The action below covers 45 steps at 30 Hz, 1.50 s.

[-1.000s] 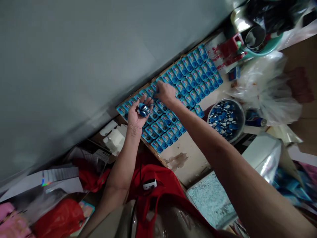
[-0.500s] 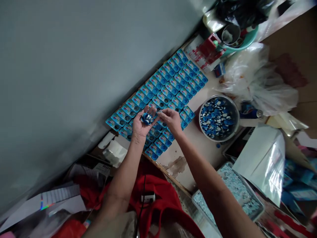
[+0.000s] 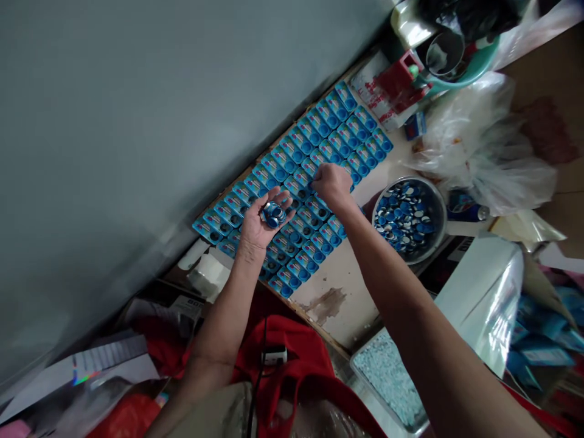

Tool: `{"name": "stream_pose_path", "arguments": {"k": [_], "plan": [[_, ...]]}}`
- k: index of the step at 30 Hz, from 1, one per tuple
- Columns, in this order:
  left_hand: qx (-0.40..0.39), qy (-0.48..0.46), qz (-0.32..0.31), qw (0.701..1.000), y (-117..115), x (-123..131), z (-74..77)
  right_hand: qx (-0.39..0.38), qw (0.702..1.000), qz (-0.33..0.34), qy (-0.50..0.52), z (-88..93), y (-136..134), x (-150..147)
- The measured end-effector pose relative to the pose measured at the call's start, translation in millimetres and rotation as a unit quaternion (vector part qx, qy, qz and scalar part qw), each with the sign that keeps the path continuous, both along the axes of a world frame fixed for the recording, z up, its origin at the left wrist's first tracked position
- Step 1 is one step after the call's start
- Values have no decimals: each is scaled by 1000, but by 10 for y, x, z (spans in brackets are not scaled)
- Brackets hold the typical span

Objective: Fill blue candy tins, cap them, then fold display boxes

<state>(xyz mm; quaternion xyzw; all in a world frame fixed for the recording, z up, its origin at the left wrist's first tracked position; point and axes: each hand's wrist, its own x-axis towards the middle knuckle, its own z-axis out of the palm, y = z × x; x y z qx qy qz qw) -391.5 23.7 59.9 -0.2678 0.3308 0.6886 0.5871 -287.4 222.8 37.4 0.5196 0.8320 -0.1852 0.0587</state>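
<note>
Palm up, my left hand (image 3: 261,222) cups a small heap of round blue-and-silver discs (image 3: 272,214), its fingers partly spread beneath them. My right hand (image 3: 332,184) is over the rows of blue printed cards (image 3: 292,147), with its fingers pinched and pointing down at one card. Whatever is between those fingertips is hidden by the hand. Each card has a round recess; some recesses show bright blue, others look dark. Several dark ones are near my hands. To the right of my right forearm, a metal bowl (image 3: 441,240) holds many similar discs.
A grey wall (image 3: 137,109) runs along the table's far left side. Behind the cards stand a red plastic item (image 3: 401,79) and a teal basin (image 3: 483,67). Crumpled clear plastic bags (image 3: 493,140) are at right. Below is a clear tray (image 3: 360,364) of pale blue flakes.
My right hand has left my left palm and moved up and right over the cards, fingers turned down. The left hand stays nearly in place with its discs. The view has shifted slightly.
</note>
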Motion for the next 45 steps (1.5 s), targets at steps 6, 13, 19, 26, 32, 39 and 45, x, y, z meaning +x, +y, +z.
{"name": "stream_pose_path", "arguments": {"k": [6,13,19,26,32,39,45], "plan": [[27,-18,-34,999,19,-14,-72,-64,995,14,-70,13,301,-165],[33,-30,-55,997,-35,152,3,-48,991,66,102,363,-275,112],[-8,-46,-74,996,38,375,-43,-128,942,208,231,568,-830,383],[-59,-89,-114,988,45,657,-118,-156,914,329,177,397,-765,695],[-20,-126,-144,981,120,733,-141,-183,917,283,213,331,-729,828],[-11,-117,-133,984,48,699,-112,-152,950,62,266,285,-656,753],[7,-47,-109,993,-79,474,-82,-76,974,58,205,187,-385,436]]}}
